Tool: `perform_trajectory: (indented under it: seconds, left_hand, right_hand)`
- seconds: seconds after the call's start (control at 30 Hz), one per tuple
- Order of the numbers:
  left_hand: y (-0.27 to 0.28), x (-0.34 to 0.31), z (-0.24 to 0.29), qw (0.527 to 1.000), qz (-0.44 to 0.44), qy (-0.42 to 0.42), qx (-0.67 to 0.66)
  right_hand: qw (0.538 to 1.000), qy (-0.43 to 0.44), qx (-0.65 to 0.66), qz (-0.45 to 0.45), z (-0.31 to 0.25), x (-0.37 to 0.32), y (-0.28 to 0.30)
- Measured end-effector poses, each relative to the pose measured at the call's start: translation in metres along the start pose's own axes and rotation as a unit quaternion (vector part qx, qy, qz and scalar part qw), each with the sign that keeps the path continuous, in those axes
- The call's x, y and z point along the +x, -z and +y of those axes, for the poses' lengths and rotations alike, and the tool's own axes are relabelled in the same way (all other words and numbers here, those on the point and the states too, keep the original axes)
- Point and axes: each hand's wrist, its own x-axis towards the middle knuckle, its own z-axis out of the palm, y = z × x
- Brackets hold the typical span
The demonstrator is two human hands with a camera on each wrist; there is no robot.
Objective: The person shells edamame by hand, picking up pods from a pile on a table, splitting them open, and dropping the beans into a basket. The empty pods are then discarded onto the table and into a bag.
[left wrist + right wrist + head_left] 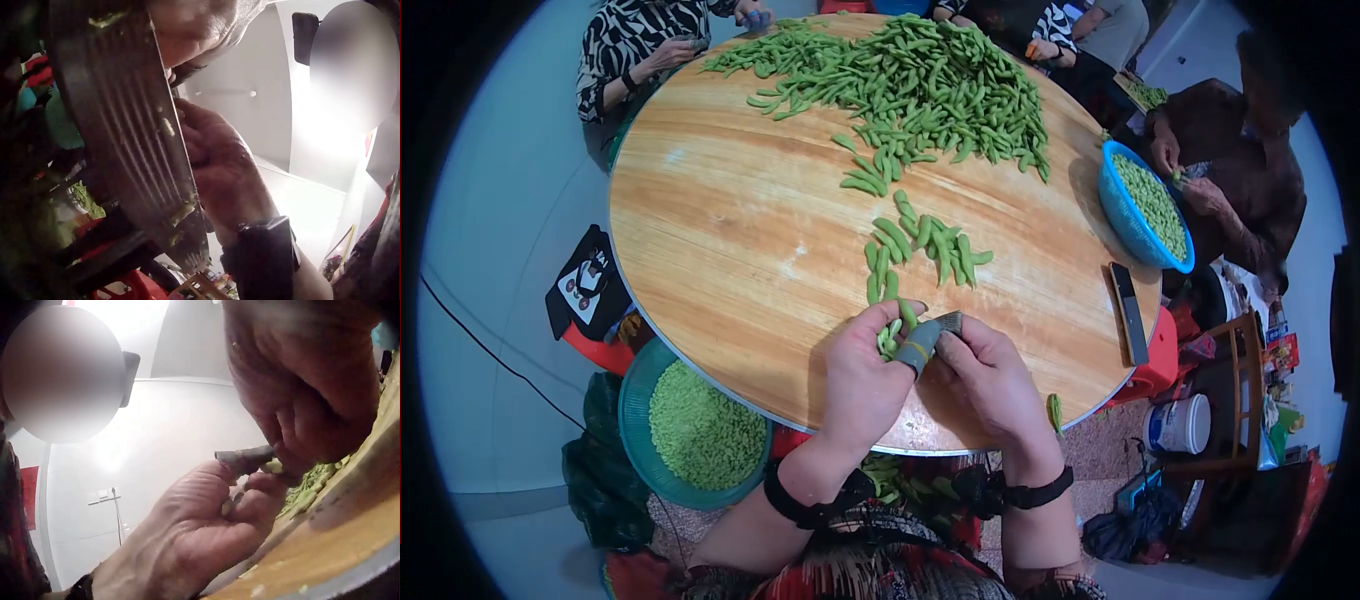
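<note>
My left hand (865, 375) holds a green edamame pod (907, 313) between finger and thumb, with several pale shelled beans (889, 338) tucked by its fingers. A grey sleeve with a yellow stripe (918, 345) covers its thumb. Close against that thumb, my right hand (990, 375) has its fingers curled at the pod; grey ribbed material shows at its fingertips. In the right wrist view, a pale green bit (273, 465) shows where both hands meet. Ahead of the hands, several loose pods (945, 245) lie on the round wooden table (720, 250).
A large pod heap (940, 90) covers the table's far side. A blue basket of beans (1108, 190) and a phone (1129, 315) stand at the right. Below the left edge sits a green basin (632, 400) of beans. Other people sit around the table.
</note>
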Motion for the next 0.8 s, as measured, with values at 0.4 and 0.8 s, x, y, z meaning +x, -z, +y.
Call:
perform_trajectory:
  seconds: [0.4, 0.8]
  left_hand:
    - [0.003, -0.003, -0.008, 0.974, -0.002, -0.106, 0.199]
    - [0.012, -0.01, 0.007, 0.951, -0.192, 0.117, -0.215]
  right_hand:
    - [0.972, 0.125, -0.18, 0.081, -0.012, -0.002, -0.002]
    - [0.949, -0.068, 0.307, -0.033, -0.013, 0.001, 0.001]
